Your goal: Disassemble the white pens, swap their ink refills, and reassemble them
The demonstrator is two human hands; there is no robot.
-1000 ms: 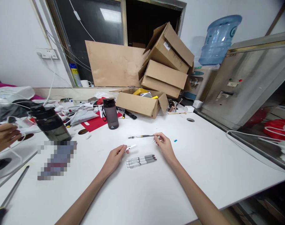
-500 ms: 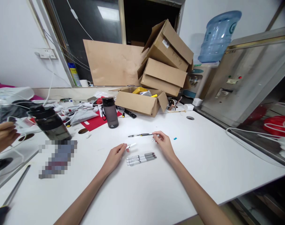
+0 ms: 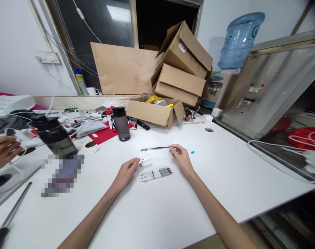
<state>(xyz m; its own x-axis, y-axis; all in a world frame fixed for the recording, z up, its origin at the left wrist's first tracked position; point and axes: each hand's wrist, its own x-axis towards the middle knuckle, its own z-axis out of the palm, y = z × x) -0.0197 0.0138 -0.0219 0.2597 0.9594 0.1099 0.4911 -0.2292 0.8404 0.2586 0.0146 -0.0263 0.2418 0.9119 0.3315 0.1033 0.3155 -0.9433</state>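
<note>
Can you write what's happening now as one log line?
left hand: pinches white pen cap | right hand: holds pen | pen bundle: lies between hands

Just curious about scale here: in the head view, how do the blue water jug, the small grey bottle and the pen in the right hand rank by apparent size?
1. Blue water jug, though farthest.
2. Small grey bottle.
3. Pen, thinnest by far.

Very little has moved. The right hand has lifted the pen a touch higher and further from the three pens lying on the table, its tip still pointing left. The left hand has drawn its cap slightly nearer those pens. At the left edge, another person's hand has shifted a little.
</note>
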